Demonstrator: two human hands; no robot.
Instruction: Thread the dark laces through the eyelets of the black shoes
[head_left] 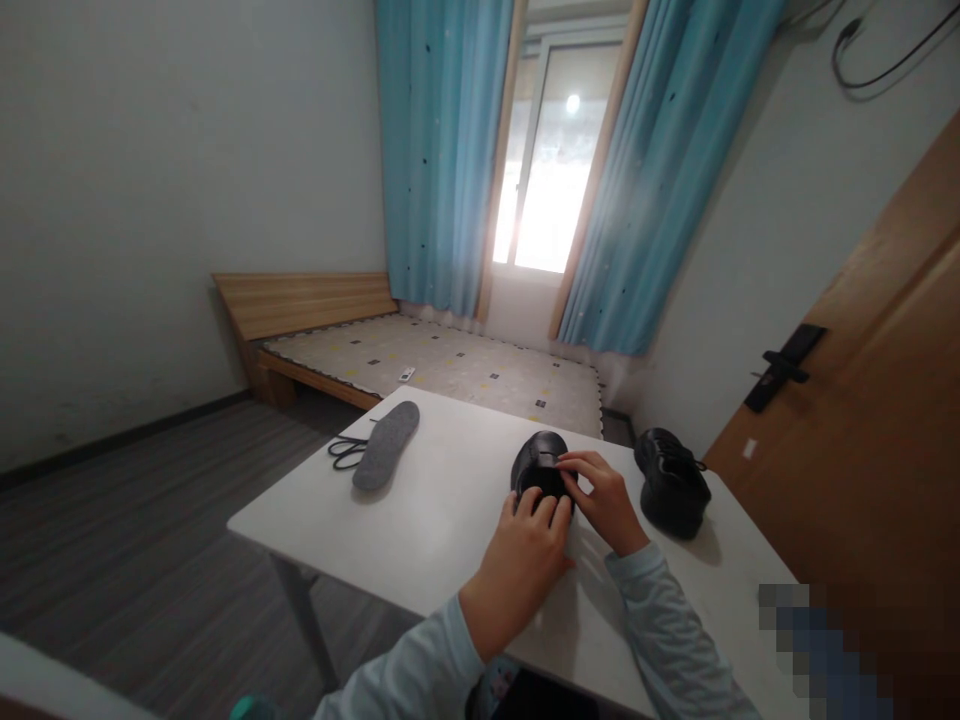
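While both hands close around it, the black shoe (541, 465) sits near the middle of the white table (420, 530), toe pointing away toward the far edge, so its open top faces the person. The left hand (521, 560) covers the near end of the shoe, fingers curled over the heel and collar, which would hold it steady against the tabletop. The right hand (604, 500) comes in from the right side with fingertips pinched at the top of the shoe, about where the tongue or eyelets would be; what exactly it grips there is too small to tell. Both hands are closed on the shoe, not flat or open.

Just to the right, near the table's right edge, stands the second black shoe (673, 480), clear of the hands and apart from the first, upright on its sole. Well to the left, toward the far left corner, a grey insole (387, 445) lies flat, and a black shoelace (346, 452) lies looped just beside it, touching or nearly touching its left edge. Those loose parts lie out of the hands' way, which leaves the space around the held shoe free.

Beyond the table are a low wooden bed frame (300, 305) with a patterned mattress, blue curtains (442, 150) framing a bright window, and a wooden door (885, 400) on the right.
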